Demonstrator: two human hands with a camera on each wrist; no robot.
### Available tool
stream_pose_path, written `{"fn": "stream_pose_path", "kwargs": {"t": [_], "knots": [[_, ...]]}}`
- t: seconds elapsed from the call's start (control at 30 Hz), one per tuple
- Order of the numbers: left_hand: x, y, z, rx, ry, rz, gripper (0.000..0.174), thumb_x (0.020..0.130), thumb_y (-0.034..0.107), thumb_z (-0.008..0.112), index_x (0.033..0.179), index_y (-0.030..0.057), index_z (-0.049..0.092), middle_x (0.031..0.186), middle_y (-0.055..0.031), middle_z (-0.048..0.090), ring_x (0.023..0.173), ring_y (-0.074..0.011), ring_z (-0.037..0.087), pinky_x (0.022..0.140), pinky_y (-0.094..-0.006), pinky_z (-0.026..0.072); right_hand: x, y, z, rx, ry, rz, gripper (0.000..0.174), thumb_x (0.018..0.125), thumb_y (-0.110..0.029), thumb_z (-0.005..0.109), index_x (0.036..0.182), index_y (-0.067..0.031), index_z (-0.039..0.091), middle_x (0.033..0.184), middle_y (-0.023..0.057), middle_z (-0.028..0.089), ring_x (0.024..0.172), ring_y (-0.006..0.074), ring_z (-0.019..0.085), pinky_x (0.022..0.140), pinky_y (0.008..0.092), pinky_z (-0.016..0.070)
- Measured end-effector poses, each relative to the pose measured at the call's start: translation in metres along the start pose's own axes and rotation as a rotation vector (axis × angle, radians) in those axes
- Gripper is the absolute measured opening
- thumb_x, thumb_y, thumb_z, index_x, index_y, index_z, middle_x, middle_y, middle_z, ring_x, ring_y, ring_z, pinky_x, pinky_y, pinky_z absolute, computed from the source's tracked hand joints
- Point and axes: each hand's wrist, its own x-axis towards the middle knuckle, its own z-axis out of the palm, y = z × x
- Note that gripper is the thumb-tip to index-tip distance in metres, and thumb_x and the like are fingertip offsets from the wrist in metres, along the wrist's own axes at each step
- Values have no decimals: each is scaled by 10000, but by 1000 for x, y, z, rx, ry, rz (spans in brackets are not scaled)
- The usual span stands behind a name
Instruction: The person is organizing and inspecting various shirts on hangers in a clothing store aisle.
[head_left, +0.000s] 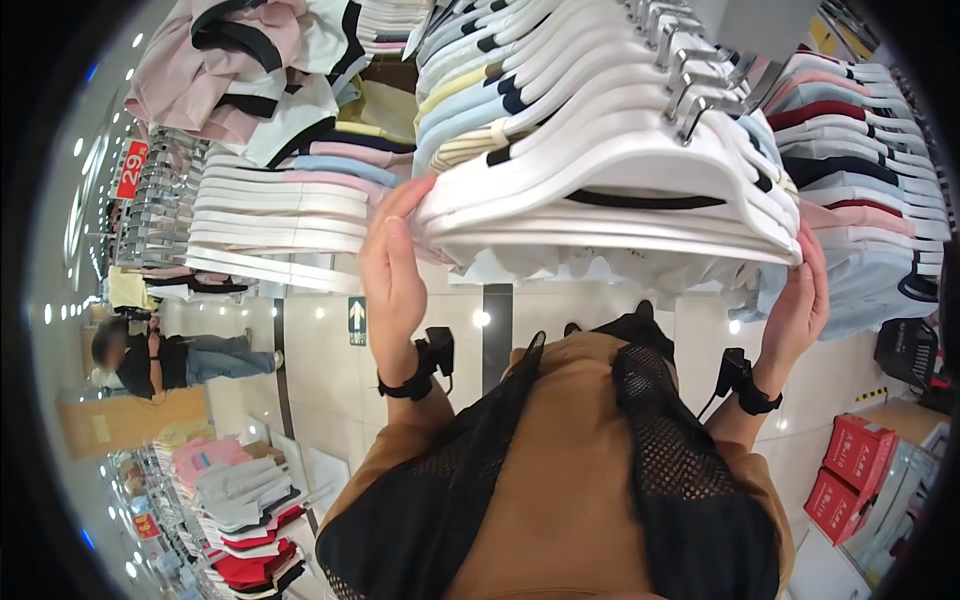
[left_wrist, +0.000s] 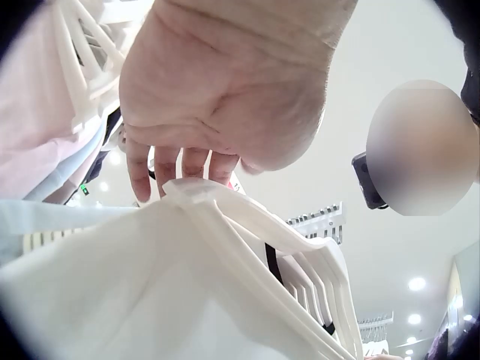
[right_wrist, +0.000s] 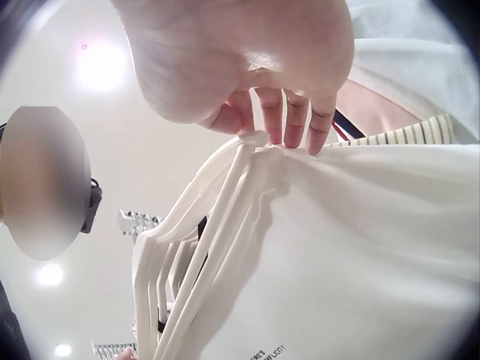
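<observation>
Head view: White hangers hang packed at the near end of a rail, pale clothing below them. A person's two hands are well apart, one at each end of the front hangers: the left hand lies against their left end, the right hand against their right, fingers mostly straight. To the far left are a red price sign and a standing shopper; to the far right, red boxes and a black basket.

Left wrist view: The left fingers touch the hangers' shoulder end, where a white shirt drapes down. The palm stands clear above.

Right wrist view: The right fingers touch the opposite shoulder. Small dark lettering shows low on the shirt; a striped garment lies just behind.
</observation>
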Motion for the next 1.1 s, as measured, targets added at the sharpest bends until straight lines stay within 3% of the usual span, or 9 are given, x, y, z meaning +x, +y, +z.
{"fn": "stream_pose_path", "kwargs": {"t": [0.03,0.1,0.13,0.17,0.23,0.37,0.53,0.87,1.1], "knots": [[2,4,-3,-9,9,18,423,1021,225,326,1202,-59,581,1221,-182,586,1143,-287,535,1012,-352,361,2,2,-5,-2,5,-22,344,977,-83,385,1211,110,547,1363,242,472,1280,301,452,1090,406,339],[8,13,-9,37,-57,-170,300,997,126,424,1102,-62,632,1116,-145,631,996,-237,581,919,-317,416,4,7,-12,38,-62,-24,332,969,-92,386,1139,99,598,1312,209,529,1240,259,482,1067,358,331],[12,10,-11,19,-61,-109,222,954,64,510,1096,-41,645,1064,-122,644,925,-198,584,858,-283,435,6,3,-11,124,-53,17,303,968,-79,410,1109,95,613,1295,204,542,1212,243,501,1039,346,357],[17,12,-15,9,-47,-76,222,954,64,510,1096,-41,645,1064,-122,644,925,-198,584,858,-283,435,8,3,-15,125,-45,-20,303,968,-79,410,1109,95,613,1295,204,542,1212,243,501,1039,346,357],[23,16,-20,60,-178,-99,221,935,50,545,1119,-8,652,1042,-117,646,916,-179,583,836,-267,445,13,-2,-18,72,-38,149,265,962,-55,448,1105,81,624,1297,186,547,1192,215,511,1002,318,387],[35,24,-22,69,-250,-122,217,891,32,611,1098,4,673,1026,-107,649,894,-176,612,799,-278,476,29,-11,-23,-142,-196,120,256,933,-18,541,1168,41,622,1206,89,557,1099,150,528,925,245,404],[45,27,-14,67,-184,-120,182,827,18,683,1005,5,716,932,-115,689,834,-161,629,758,-256,481,46,-19,-21,-108,-317,147,286,924,-20,571,1202,28,621,1078,45,548,952,101,516,803,200,406],[57,36,-3,39,-231,-70,187,805,21,704,990,-2,717,906,-120,701,791,-162,633,728,-256,481,46,-18,-19,-254,-293,14,308,896,9,600,1200,-8,640,1047,37,554,915,97,517,770,195,402],[66,46,8,10,-297,3,196,783,-5,701,979,-3,719,916,-126,708,806,-166,647,737,-254,484,48,-23,-16,-358,-316,-132,329,872,-8,607,1198,-28,646,1051,85,582,959,183,545,839,263,428]]}}
